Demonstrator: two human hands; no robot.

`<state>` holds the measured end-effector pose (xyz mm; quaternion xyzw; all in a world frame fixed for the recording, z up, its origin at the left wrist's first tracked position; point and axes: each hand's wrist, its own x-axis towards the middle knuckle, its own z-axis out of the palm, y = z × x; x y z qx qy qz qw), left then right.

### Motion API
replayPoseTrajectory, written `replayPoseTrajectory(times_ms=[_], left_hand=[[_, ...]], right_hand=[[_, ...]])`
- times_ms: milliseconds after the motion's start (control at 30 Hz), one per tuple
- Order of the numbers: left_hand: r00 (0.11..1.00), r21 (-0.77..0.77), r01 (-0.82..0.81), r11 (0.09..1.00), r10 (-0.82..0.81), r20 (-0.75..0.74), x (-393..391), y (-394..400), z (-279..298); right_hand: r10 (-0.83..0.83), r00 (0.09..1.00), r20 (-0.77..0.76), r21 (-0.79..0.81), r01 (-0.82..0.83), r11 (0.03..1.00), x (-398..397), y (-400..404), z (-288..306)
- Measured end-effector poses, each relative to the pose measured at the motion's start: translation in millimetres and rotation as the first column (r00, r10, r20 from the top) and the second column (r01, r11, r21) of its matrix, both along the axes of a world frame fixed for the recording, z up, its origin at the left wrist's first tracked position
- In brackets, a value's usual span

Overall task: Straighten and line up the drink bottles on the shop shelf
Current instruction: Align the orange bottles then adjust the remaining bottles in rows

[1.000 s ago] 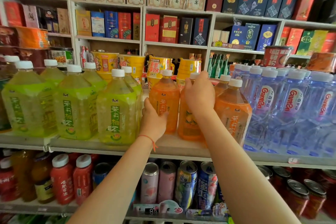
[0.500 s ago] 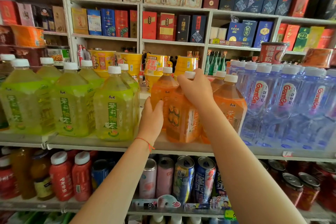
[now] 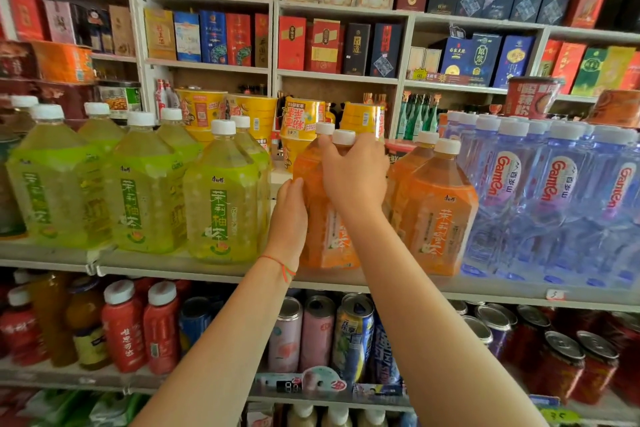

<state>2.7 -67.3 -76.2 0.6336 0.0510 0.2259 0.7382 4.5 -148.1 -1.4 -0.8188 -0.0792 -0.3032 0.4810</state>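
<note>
An orange tea bottle (image 3: 329, 239) with a white cap stands near the front of the shelf (image 3: 207, 270). My right hand (image 3: 353, 177) grips its shoulder just under the cap. My left hand (image 3: 289, 215) lies against its left side with straight fingers. A second orange bottle's cap (image 3: 325, 127) shows just behind it. Two more orange bottles (image 3: 436, 215) stand to the right. Several large green tea bottles (image 3: 221, 204) line the shelf on the left.
Clear water bottles (image 3: 540, 198) with red lettering crowd the shelf's right end. Yellow noodle cups (image 3: 256, 111) sit behind the drinks. Cans (image 3: 353, 333) and red-capped bottles (image 3: 123, 326) fill the shelf below. Boxed goods fill the upper shelves.
The orange bottle in my hands has come forward and turned, its label now facing more to the front. My left hand has shifted from the rear bottle onto this one's side.
</note>
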Motion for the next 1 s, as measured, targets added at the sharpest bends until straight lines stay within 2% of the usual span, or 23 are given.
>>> replayPoseTrajectory(times_ms=[100,233,400,533,600,700,833,1000], left_hand=[[1.0,0.014,-0.004,1.0,0.005,-0.02,14.4,5.6,-10.4],[0.999,-0.069,0.028,0.997,-0.03,-0.028,10.1,1.6,-5.3],[0.996,-0.17,0.078,0.982,-0.086,-0.037,-5.5,-3.8,5.0],[0.988,-0.184,0.13,0.974,-0.143,-0.06,-5.0,-1.7,4.3],[0.987,-0.209,0.133,0.969,-0.148,-0.058,-4.2,-1.5,4.1],[0.988,-0.214,0.133,0.968,-0.146,-0.045,-1.7,-0.8,2.5],[0.988,-0.227,0.14,0.964,-0.15,-0.028,-1.6,-0.3,3.1],[0.992,-0.199,0.107,0.974,-0.119,-0.049,-2.0,8.9,7.2]], right_hand=[[0.151,0.986,-0.064,0.114,-0.143,0.983,-3.2,-10.9,-3.8],[0.311,0.941,-0.137,0.257,-0.269,0.928,-13.8,-25.9,-35.5],[0.333,0.942,-0.048,0.413,-0.285,0.865,-12.8,-32.7,-48.6],[0.38,0.91,-0.169,0.56,-0.229,0.797,-3.7,-30.3,-63.7],[0.432,0.864,-0.259,0.641,-0.181,0.746,2.6,-27.3,-66.2],[0.572,0.762,-0.303,0.755,-0.174,0.632,9.1,-33.6,-59.0],[0.64,0.691,-0.335,0.773,-0.187,0.606,11.8,-34.2,-57.2],[0.656,0.666,-0.354,0.776,-0.182,0.604,0.9,-27.3,-58.2]])
